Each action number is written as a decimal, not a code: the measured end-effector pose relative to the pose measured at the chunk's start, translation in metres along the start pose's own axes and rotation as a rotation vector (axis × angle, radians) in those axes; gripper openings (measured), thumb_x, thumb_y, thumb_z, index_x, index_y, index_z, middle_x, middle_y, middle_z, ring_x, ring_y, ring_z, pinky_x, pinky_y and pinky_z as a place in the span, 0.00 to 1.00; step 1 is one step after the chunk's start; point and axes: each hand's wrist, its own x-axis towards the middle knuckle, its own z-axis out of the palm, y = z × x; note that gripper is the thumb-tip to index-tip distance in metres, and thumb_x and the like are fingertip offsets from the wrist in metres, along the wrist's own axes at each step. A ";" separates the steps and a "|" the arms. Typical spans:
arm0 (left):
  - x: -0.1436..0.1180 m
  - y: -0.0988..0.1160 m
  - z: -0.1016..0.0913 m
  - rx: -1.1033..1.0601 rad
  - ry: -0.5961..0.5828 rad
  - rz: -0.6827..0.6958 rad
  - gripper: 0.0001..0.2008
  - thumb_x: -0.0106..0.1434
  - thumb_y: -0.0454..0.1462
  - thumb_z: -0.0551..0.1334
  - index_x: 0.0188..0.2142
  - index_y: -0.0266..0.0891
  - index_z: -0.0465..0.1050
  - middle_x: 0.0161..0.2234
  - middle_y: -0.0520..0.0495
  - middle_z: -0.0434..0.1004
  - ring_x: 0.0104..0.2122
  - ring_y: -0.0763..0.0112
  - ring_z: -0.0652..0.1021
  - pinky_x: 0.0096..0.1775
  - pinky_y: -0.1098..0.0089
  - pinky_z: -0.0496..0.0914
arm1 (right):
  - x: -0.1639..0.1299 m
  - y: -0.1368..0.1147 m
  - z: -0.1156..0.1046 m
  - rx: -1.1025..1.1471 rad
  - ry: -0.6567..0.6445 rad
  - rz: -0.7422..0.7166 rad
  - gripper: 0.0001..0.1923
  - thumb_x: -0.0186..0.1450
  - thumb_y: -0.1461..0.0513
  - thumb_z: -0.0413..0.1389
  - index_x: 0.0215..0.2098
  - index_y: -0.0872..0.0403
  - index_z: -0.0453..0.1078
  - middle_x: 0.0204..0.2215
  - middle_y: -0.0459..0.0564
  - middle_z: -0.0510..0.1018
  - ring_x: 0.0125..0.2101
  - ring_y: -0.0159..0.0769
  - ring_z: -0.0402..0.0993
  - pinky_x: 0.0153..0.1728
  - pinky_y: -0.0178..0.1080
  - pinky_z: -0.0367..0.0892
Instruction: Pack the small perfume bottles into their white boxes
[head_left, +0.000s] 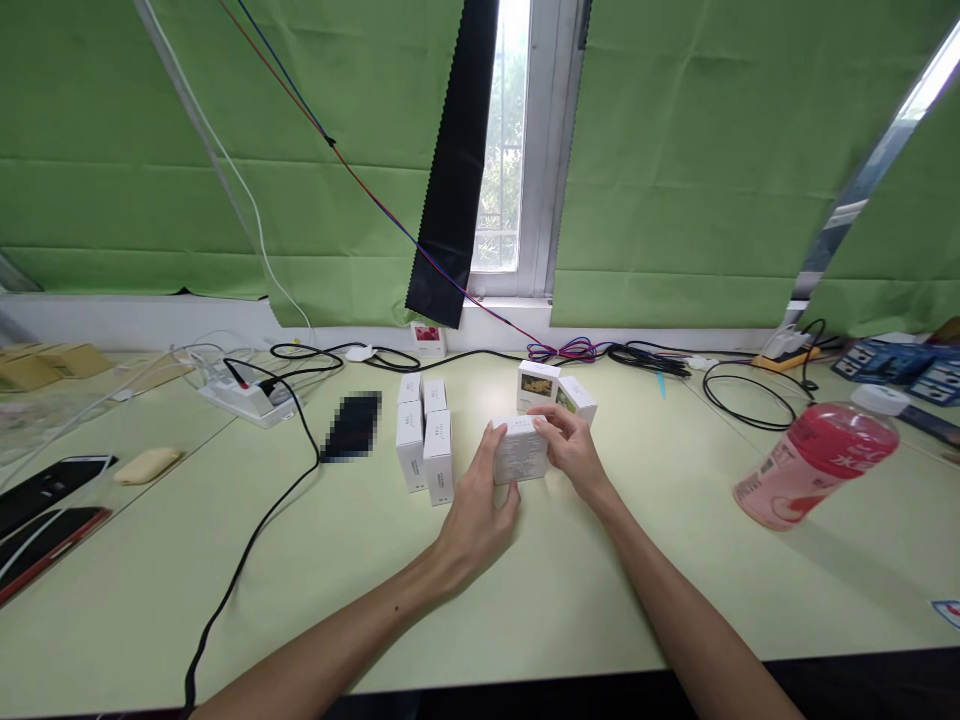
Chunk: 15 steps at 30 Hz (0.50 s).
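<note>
And now the left grip [480, 505] and right grip [574, 452] clasp a small white box [520, 460] from both sides, right of four upright boxes [438, 455], nearer than two picture-printed boxes [538, 384] on the bench [349, 530].

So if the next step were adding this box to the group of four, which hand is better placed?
Probably the left hand. Both hands hold the box, but the left is on the side nearer the four boxes; the right hand is on the far side.
</note>
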 end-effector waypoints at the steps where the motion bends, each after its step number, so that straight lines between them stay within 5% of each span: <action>1: 0.000 0.000 0.000 -0.002 -0.004 -0.004 0.37 0.65 0.32 0.58 0.71 0.47 0.46 0.69 0.38 0.58 0.69 0.53 0.59 0.65 0.47 0.60 | 0.000 0.001 0.000 -0.002 0.009 -0.007 0.15 0.62 0.48 0.58 0.37 0.50 0.76 0.28 0.49 0.76 0.31 0.39 0.74 0.21 0.35 0.65; 15: -0.002 0.000 0.001 -0.027 -0.017 -0.015 0.39 0.66 0.32 0.59 0.72 0.48 0.43 0.70 0.38 0.55 0.70 0.52 0.58 0.65 0.46 0.60 | 0.000 0.007 0.002 -0.043 0.050 -0.062 0.20 0.65 0.45 0.55 0.38 0.50 0.77 0.29 0.51 0.78 0.31 0.42 0.75 0.23 0.37 0.67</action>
